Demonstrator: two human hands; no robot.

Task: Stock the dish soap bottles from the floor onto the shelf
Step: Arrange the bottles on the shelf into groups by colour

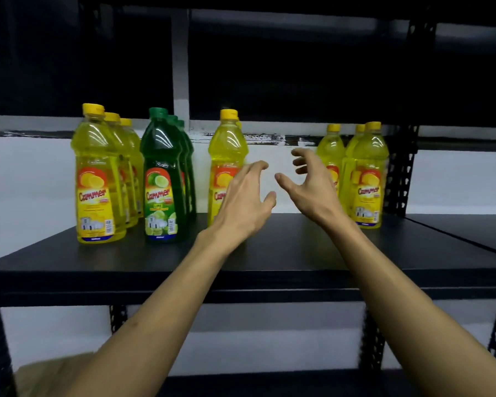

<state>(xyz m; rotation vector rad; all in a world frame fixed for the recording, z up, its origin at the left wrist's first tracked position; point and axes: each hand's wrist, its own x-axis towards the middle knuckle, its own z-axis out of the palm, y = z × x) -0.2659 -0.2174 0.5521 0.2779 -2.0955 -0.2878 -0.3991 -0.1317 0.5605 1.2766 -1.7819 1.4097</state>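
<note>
Dish soap bottles stand in rows on the black shelf [269, 253]. At the left is a row of yellow bottles [96, 179], then a row of green bottles [162, 179], then yellow bottles in the middle [226, 150], and a yellow group at the right [368, 173]. My left hand [246, 202] hovers open in front of the middle yellow bottle, covering its lower label. My right hand [307, 179] is open, fingers curled, left of the right group. Between the two hands is a bare gap of shelf. Neither hand holds anything.
An upper shelf board overhangs the bottles. Perforated black uprights [400, 173] stand at the right and below. A lower shelf [269, 382] runs under this one. Something tan, perhaps cardboard [40, 373], shows at the bottom left. A white wall lies behind.
</note>
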